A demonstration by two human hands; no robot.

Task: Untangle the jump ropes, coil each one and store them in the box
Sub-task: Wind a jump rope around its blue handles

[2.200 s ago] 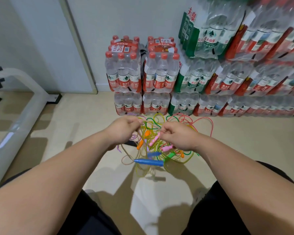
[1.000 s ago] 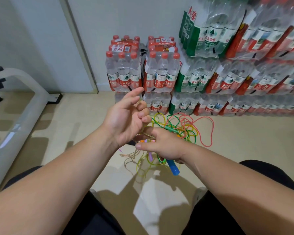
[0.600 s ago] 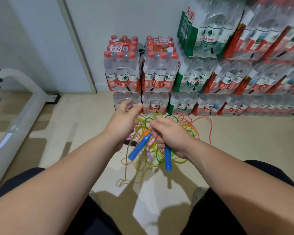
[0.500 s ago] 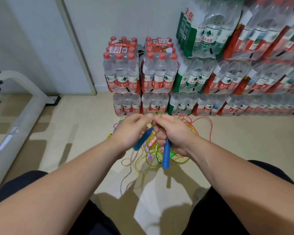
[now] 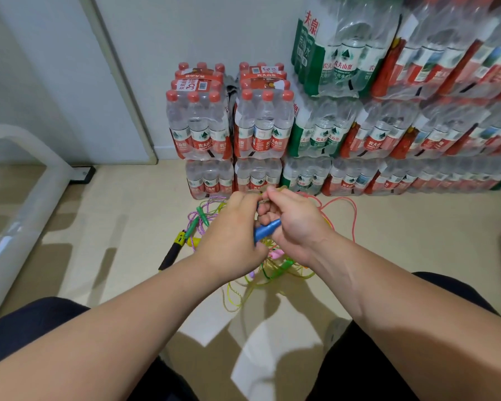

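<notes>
My left hand (image 5: 232, 227) and right hand (image 5: 297, 224) pinch thin glossy jump ropes (image 5: 275, 274); right grip also clasps a smooth blue handle (image 5: 268, 230).

Shrink-wrapped packs of water bottles (image 5: 344, 134) stand stacked against the white wall (image 5: 214, 27), a white padded frame (image 5: 26, 204) crossing the beige floor (image 5: 417, 233) at left.

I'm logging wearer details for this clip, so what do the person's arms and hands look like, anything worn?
The left forearm and right forearm are bare, no sleeves in view. The left hand and right hand show no gloves, rings, watch or bands.
</notes>
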